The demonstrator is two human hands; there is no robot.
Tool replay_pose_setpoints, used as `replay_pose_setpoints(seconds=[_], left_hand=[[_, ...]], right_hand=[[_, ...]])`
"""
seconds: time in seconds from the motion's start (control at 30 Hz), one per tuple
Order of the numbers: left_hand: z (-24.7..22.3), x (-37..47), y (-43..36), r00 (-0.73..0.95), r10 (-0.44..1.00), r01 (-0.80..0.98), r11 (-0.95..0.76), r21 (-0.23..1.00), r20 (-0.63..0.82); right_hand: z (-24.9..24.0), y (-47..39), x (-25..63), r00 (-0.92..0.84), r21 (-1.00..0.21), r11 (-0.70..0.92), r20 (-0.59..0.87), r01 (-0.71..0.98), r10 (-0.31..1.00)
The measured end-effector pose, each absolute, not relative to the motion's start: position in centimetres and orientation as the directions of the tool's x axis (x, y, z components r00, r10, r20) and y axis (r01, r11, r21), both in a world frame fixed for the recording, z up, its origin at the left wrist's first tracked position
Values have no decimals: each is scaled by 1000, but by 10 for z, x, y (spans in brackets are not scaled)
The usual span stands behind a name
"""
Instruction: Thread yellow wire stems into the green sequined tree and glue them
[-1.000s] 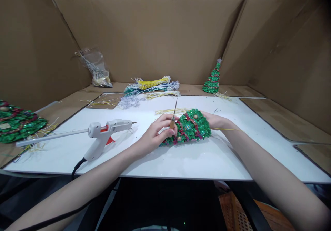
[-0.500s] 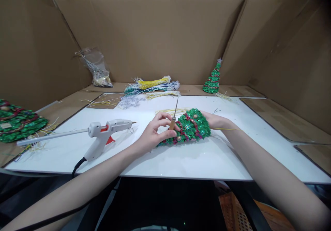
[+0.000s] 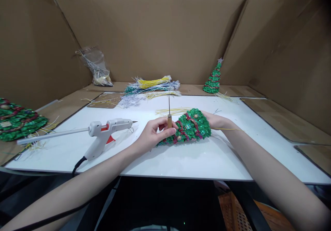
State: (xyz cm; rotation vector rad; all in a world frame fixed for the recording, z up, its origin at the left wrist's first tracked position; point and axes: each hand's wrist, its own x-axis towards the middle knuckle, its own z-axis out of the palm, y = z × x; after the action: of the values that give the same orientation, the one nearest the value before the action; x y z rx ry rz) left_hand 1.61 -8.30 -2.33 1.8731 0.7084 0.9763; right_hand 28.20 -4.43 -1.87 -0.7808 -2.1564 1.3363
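My left hand [image 3: 157, 131] is closed round the wooden handle of an awl [image 3: 169, 120], whose metal spike points up. The same hand is against the left side of a green tinsel tree [image 3: 195, 126], which lies tilted on the white board with red garland and small gold balls. At the tree's right end is my right hand [image 3: 213, 120]; its fingers are hidden behind and inside the tree. A thin yellow wire [image 3: 227, 129] crosses by the right wrist. Just behind the tree lie yellow wires [image 3: 168, 111].
A white glue gun [image 3: 100, 134] stands left of my left hand, its black cord running off the front edge. Wire bundles [image 3: 152, 86], silver pieces [image 3: 131, 100] and a plastic bag [image 3: 99, 69] lie behind. Other trees stand back right [image 3: 213, 79] and far left [image 3: 18, 122].
The awl has swung from leaning right to nearly upright and shifted slightly left, as the fingers of my left hand moved. The tree and my right hand have hardly moved.
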Motion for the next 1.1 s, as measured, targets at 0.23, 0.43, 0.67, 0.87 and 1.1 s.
replay_pose_setpoints(seconds=[0.23,0.43,0.67,0.87,1.1], left_hand=[[-26,15,-82,561,760,-18,-384,923,327],[-28,15,-81,573,753,-34,-373,927,324],[-28,15,-81,598,729,-19,-401,916,332],[-27,14,-82,626,689,6,-474,881,366],[-27,15,-81,637,674,32,-508,861,374]], right_hand=[[-17,-45,282,-699,-901,367,109,231,707],[-17,-45,281,-696,-900,379,130,217,706],[-17,-45,281,-708,-902,372,115,219,696],[-19,-44,282,-715,-908,369,122,200,688],[-19,-43,283,-726,-910,349,83,223,683]])
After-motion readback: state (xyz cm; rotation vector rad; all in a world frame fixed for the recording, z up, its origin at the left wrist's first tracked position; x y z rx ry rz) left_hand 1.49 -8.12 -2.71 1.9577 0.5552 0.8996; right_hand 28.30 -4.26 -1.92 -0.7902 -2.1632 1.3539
